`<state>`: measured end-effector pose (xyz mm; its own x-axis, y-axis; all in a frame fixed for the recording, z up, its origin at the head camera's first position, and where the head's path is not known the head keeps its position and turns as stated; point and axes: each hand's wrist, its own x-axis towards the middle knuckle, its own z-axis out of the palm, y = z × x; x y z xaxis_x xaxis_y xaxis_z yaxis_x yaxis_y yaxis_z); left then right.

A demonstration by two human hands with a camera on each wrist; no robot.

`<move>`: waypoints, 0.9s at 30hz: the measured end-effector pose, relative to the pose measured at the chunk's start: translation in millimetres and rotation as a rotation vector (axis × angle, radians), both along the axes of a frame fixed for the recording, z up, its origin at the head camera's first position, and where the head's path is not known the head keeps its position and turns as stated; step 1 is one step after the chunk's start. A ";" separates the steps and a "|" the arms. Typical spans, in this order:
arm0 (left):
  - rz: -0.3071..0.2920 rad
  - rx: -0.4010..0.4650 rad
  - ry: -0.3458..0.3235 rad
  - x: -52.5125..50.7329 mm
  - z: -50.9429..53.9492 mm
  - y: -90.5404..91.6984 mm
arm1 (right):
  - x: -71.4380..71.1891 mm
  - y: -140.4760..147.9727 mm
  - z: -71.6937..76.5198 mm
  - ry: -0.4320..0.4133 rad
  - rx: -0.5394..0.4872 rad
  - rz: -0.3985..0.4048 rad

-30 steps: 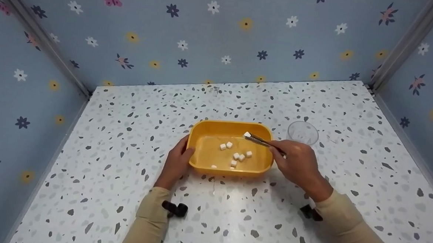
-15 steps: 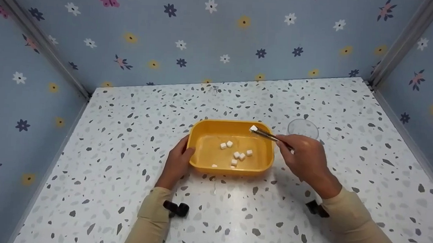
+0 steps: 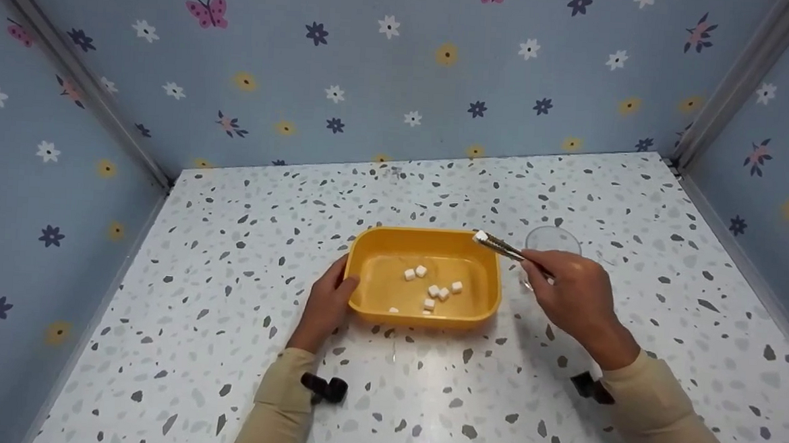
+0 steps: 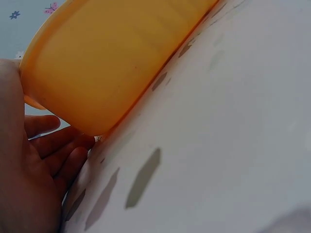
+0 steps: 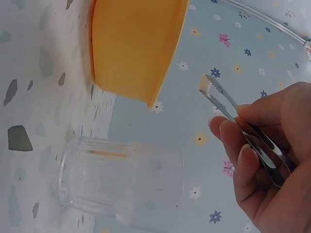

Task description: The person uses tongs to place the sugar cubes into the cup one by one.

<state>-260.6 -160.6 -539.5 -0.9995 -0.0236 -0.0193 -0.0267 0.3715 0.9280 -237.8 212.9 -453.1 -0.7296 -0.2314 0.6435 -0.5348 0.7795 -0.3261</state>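
Observation:
My left hand (image 3: 324, 305) grips the left end of a yellow plastic tub (image 3: 423, 320), its thumb over the rim. In the left wrist view, the other fingers (image 4: 58, 143) lie against the tub's outside. Several small white cubes (image 3: 433, 292) are scattered on the tub's floor. With my right hand (image 3: 576, 298) I pinch small metal tongs (image 3: 509, 251), and their serrated tips hold one white cube (image 5: 205, 83) in the air. In the head view this cube appears over the tub's back right corner.
A clear glass (image 5: 121, 179) stands upright to the right of the tub, partly behind my right hand in the head view. Blue flowered panels (image 3: 375, 72) enclose the speckled white tabletop (image 3: 287, 209) at the back and sides.
The right hand has carried the tongs and their cube rightward, from above the tub's inside to its right rim near the glass. The left hand keeps its hold on the tub.

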 end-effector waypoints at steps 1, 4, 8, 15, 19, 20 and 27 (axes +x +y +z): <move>0.000 -0.004 -0.006 0.0 0.1 0.2 | 0.3 0.4 -0.1 -0.001 0.002 -0.002; 0.000 -0.011 -0.023 -1.2 -0.1 0.3 | 0.6 2.1 1.4 -0.004 0.004 -0.006; -0.002 -0.015 -0.026 -2.2 0.5 0.3 | 0.0 4.7 6.2 0.007 -0.006 -0.003; -0.009 -0.009 -0.001 0.1 -1.9 0.0 | 1.7 11.5 12.2 0.007 -0.027 -0.024; -0.011 -0.004 -0.005 0.5 -2.4 0.1 | 1.4 16.0 14.5 -0.020 -0.012 -0.056; -0.007 -0.007 -0.011 0.5 -2.2 0.2 | 0.9 16.9 15.0 -0.027 -0.014 -0.060; -0.009 -0.012 0.003 -0.3 -1.1 -0.6 | -1.9 23.6 16.9 -0.017 -0.023 -0.084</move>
<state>-261.0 -161.2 -540.6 -0.9998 -0.0147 -0.0162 -0.0205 0.3825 0.9237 -239.7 236.5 -436.3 -0.7567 -0.1541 0.6353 -0.4618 0.8139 -0.3526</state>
